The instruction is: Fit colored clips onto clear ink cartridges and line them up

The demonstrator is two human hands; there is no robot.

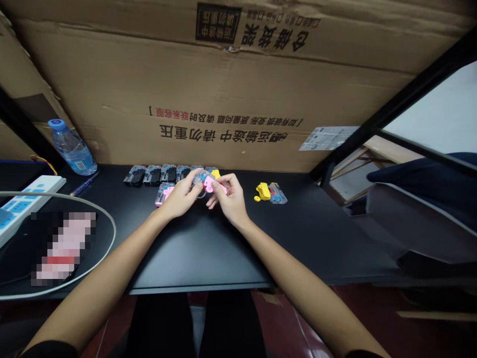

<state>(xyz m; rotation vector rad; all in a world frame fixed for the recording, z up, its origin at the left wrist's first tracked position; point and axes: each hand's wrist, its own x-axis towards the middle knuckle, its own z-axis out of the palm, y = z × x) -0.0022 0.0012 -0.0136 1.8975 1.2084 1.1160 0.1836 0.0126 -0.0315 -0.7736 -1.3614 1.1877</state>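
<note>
The left hand (181, 197) is grasping a clear casing (203, 175), while the right hand (234, 203) is pinching a pink piece (209, 185) beside it, both things sitting between the fingers (195, 191) above the surface's (201, 253) far middle. A casing row (168, 173) is lying far left; a yellow piece (264, 191) is resting right, beside another casing (278, 194).

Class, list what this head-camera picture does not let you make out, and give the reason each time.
Head view: part of the held pink-and-clear plastic piece, covered by fingers of the left hand and right hand.
Head view: the right side of the pink-edged piece on the table, behind the left hand.
Head view: the near end of the power strip, cut off by the left edge.
Head view: the carton label's print, too small.
</note>
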